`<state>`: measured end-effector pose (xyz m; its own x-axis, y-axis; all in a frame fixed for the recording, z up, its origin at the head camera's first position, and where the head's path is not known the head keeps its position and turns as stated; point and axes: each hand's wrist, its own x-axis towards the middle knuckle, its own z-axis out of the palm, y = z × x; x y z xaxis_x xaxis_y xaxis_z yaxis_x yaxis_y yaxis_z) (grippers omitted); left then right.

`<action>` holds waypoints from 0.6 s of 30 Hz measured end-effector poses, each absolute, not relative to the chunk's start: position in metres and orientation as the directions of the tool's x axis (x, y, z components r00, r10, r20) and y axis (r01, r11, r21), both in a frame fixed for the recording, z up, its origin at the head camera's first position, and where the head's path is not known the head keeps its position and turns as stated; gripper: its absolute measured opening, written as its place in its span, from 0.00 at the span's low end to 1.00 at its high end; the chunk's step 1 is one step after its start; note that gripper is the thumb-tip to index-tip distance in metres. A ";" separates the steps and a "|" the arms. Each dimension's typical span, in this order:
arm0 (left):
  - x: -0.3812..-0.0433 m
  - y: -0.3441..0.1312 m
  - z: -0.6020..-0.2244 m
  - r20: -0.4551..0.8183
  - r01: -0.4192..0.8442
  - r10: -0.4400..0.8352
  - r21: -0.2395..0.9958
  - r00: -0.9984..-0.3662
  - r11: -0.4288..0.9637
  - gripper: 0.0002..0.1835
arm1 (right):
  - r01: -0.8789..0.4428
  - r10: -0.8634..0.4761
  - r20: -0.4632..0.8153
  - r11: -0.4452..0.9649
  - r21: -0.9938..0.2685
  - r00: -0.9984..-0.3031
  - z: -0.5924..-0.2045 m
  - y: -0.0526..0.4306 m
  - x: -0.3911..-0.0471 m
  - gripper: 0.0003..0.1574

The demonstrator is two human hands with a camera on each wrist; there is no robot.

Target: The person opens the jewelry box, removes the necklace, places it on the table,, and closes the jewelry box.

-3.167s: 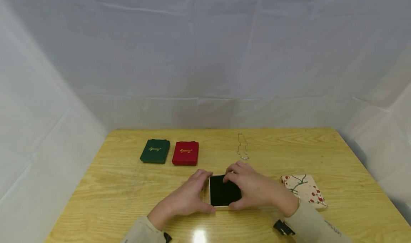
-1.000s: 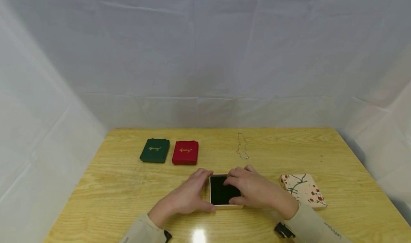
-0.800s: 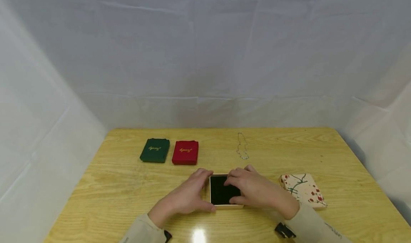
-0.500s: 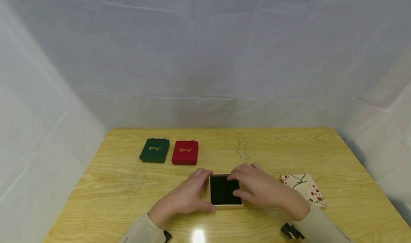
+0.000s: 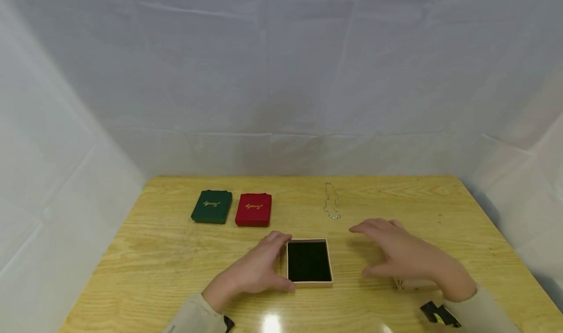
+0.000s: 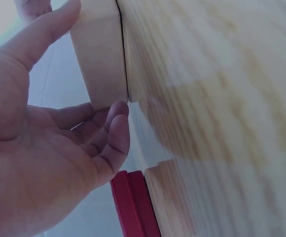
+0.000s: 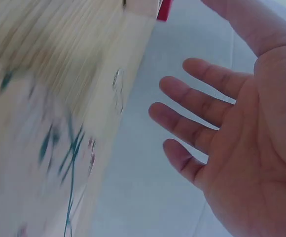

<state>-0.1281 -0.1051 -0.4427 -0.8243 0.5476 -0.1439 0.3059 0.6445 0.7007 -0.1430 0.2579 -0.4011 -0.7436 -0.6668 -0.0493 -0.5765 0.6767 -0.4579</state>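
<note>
A shallow square jewelry box base (image 5: 323, 284) with pale sides and a black padded insert (image 5: 309, 260) lies on the table in the head view. My left hand (image 5: 259, 269) grips its left side, thumb at the near corner and fingers at the far corner. The left wrist view shows the box's pale side wall (image 6: 101, 54) between that thumb and the fingers. My right hand (image 5: 402, 255) is spread and holds nothing, over the floral lid (image 5: 411, 284), which it mostly hides. The right wrist view shows the lid's branch pattern (image 7: 49, 153), blurred, beside the extended fingers.
A green box (image 5: 212, 206) and a red box (image 5: 254, 210), both with gold script, sit at the back left of the wooden table (image 5: 176, 259). A thin silver necklace (image 5: 335, 217) lies behind the open box. White cloth (image 5: 281, 78) hangs around the table.
My right hand has let go of the black insert and moved right to above the floral lid. The insert now sits lower within the box rim. My left hand has stayed put.
</note>
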 end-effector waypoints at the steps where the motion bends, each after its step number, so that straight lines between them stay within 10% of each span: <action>1: -0.128 -0.105 -0.443 -0.144 0.307 0.548 0.700 -0.824 0.645 0.57 | -0.568 -0.658 -0.058 0.687 -0.454 -0.750 -0.401 0.263 -0.143 0.51; 18: -0.129 -0.104 -0.445 -0.149 0.305 0.545 0.695 -0.825 0.652 0.57 | -0.418 -0.552 -0.238 0.795 -0.438 -0.799 -0.420 0.341 -0.136 0.75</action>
<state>-0.1294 -0.1042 -0.4446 -0.8253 0.5447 -0.1491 0.3045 0.6515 0.6948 -0.1363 0.3414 -0.4196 -0.7994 -0.5516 -0.2380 -0.4184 0.7955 -0.4383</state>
